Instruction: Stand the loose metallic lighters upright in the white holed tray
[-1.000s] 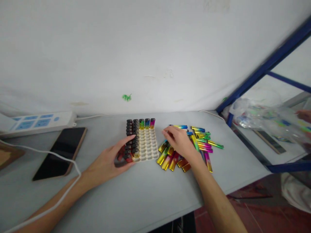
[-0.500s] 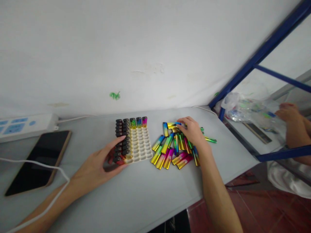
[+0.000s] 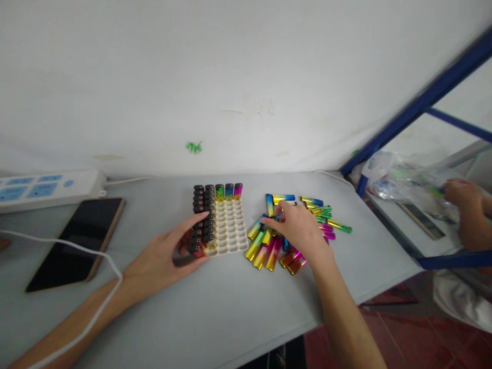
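My left hand (image 3: 163, 256) is curled round the near left corner of a white tray (image 3: 232, 230) with rows of oval holes. Its thumb rests on the black-topped lighters (image 3: 208, 209) standing upright in the left columns. Three shiny lighters (image 3: 229, 191), green, blue and pink, stand in the back row. My right hand (image 3: 302, 228) hovers over a loose pile of metallic two-tone lighters (image 3: 273, 253), thumb and forefinger apart. Its other fingers are hidden from me, and part of the pile lies beneath the hand.
A phone (image 3: 75, 246) and a white power strip (image 3: 49, 190) lie at the left, with a white cable (image 3: 109, 259) crossing over my left forearm. To the right is a blue metal frame (image 3: 400, 120); beyond it are plastic bags (image 3: 388, 177) and another person's hand (image 3: 459, 192).
My right hand has drawn back from the far part of the pile towards its nearer left part. The left hand keeps its hold on the tray. The whole view has shifted slightly.
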